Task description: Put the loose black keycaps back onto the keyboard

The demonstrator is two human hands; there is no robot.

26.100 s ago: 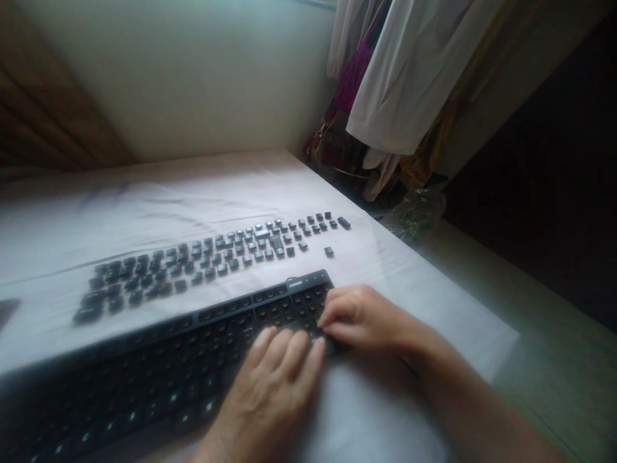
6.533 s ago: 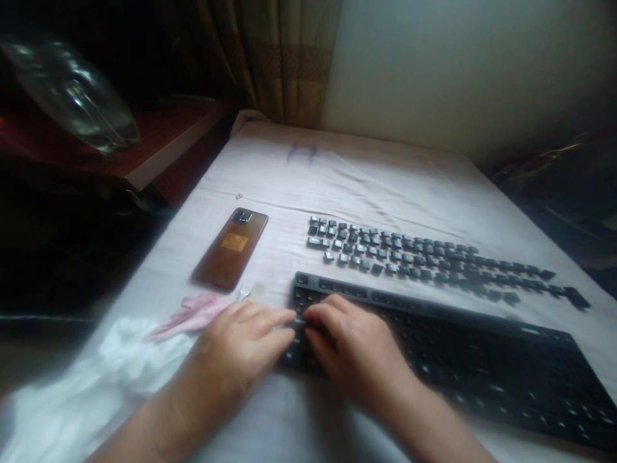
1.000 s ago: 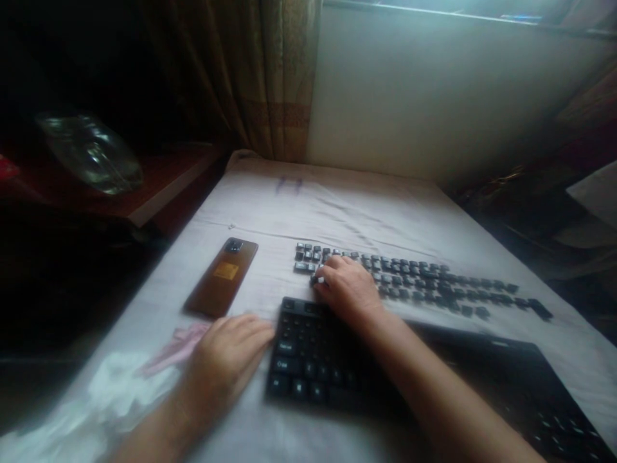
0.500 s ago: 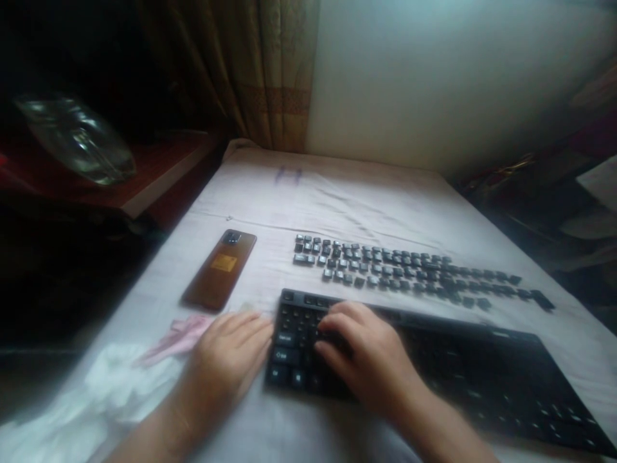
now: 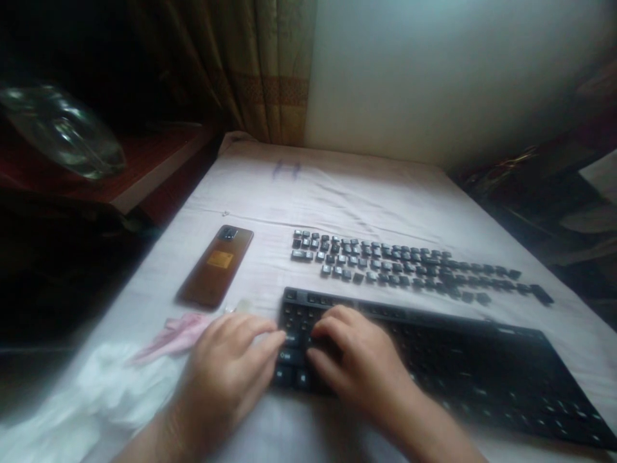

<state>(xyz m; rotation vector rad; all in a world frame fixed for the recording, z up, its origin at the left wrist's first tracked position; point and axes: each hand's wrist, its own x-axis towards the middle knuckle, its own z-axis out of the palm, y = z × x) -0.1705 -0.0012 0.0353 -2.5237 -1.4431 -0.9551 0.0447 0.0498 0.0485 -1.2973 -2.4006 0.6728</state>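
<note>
A black keyboard (image 5: pixel 486 360) lies at a slant on the white-covered surface, many keycaps off it. My left hand (image 5: pixel 231 366) is at its left edge, thumb tip over the rim beside the large keys, fingers bent against the side. Over the left part of the keyboard, my right hand (image 5: pixel 361 350) curls down with thumb and fingers brought near each other. Whatever lies between those fingertips is hidden. Beyond the keyboard, loose black keycaps (image 5: pixel 378 263) stand in several rows, smeared toward the right.
A brown phone (image 5: pixel 216 267) lies face down left of the keycaps. Pink cloth (image 5: pixel 168 337) and crumpled white material (image 5: pixel 96 392) are by my left hand. Farther left, a clear glass-like object (image 5: pixel 72 132) rests on a reddish table (image 5: pixel 144 164). A curtain (image 5: pixel 265 77) hangs behind.
My left hand has shifted right, bringing its thumb over the keyboard's edge. The right hand has moved slightly left, still over the keys. The view has tilted a little.
</note>
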